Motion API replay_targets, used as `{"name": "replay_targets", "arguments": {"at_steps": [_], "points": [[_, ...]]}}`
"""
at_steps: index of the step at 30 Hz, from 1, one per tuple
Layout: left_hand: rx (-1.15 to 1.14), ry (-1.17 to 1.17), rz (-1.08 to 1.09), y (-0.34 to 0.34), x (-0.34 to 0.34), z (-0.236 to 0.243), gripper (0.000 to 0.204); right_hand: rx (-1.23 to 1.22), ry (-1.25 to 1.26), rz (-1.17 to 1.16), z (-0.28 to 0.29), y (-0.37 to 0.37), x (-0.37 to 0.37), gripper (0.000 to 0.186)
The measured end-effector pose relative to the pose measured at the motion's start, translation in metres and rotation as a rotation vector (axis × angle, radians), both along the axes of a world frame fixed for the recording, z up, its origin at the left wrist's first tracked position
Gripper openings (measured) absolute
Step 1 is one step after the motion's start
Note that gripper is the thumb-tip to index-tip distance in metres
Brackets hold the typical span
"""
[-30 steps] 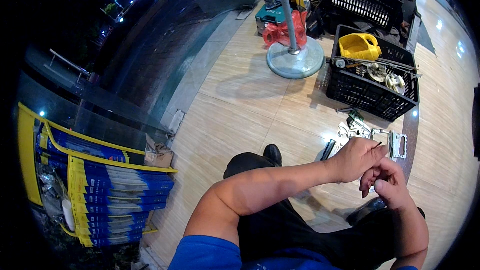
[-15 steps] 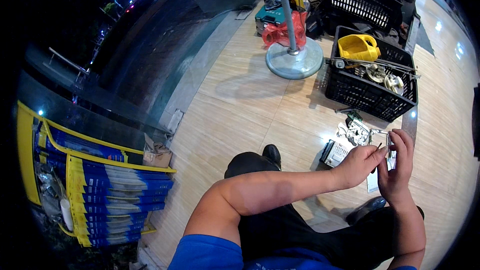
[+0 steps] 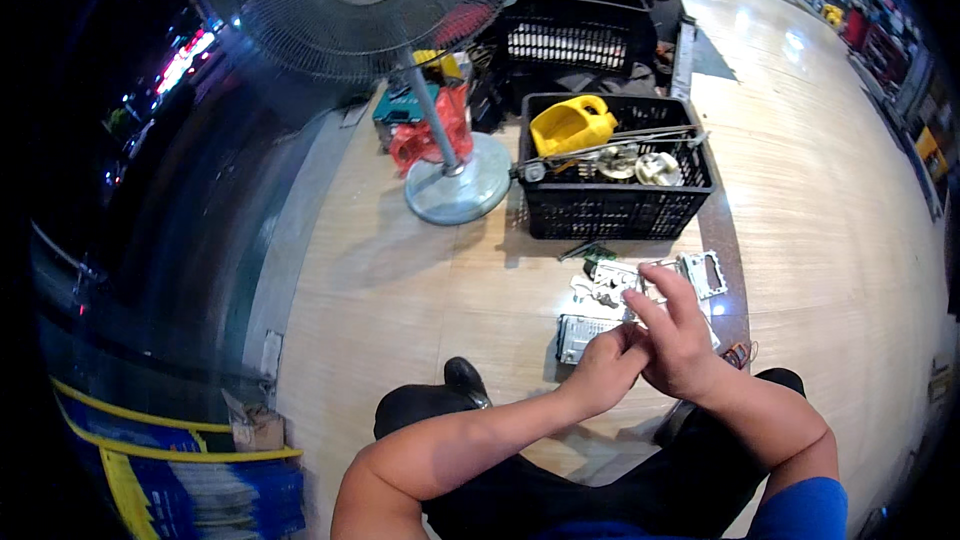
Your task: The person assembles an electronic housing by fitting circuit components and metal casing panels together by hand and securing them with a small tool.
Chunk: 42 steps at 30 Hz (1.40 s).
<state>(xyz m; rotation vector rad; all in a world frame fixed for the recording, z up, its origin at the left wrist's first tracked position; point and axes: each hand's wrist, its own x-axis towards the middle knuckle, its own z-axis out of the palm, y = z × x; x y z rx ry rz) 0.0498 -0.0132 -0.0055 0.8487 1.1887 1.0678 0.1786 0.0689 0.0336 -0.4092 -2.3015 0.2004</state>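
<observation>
Over the floor parts, my left hand [image 3: 606, 370] is closed in a pinch, its fingertips pressed against my right hand [image 3: 682, 342]. The index and middle fingers of the right are stretched upward, while its thumb side meets the left fingertips. Whatever lies between the two hands is hidden and too small to make out. Just beyond them is a slotted metal casing [image 3: 583, 337]. Flat silver metal plates [image 3: 612, 283] lie behind it, partly covered by the right fingers. A rectangular metal frame [image 3: 712, 275] sits to their right.
A black plastic crate [image 3: 617, 210] stands ahead, holding a yellow cut-open jug [image 3: 572, 127], rods and round metal parts. Left of it is a pedestal fan's round base [image 3: 458, 190], with a red plastic bag [image 3: 440, 130] behind. A cardboard box [image 3: 257, 430] and a yellow-framed rack [image 3: 120, 485] are at left.
The view has swung right, so everything sits further left in it. My hands have come closer together, and the thin dark stick seen at the left fingers is now hidden.
</observation>
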Motion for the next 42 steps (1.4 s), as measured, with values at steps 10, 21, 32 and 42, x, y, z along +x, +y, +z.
{"name": "replay_targets", "arguments": {"at_steps": [10, 21, 32, 42], "points": [[0.114, 0.310, -0.090, -0.001, -0.007, 0.011, 0.031, -0.111, -0.051, 0.097, -0.007, -0.002, 0.000, 0.051], [0.184, 0.429, -0.104, -0.001, -0.015, 0.012, 0.033, -0.155, -0.120, 0.136, -0.004, 0.000, 0.000, 0.049], [0.195, 0.108, -0.042, 0.010, -0.027, 0.016, 0.029, -0.391, -0.144, 0.143, 0.007, 0.006, 0.004, 0.047], [0.185, 0.049, -0.009, 0.017, -0.044, 0.010, 0.022, -0.477, -0.169, 0.139, 0.022, 0.006, 0.008, 0.033]]}}
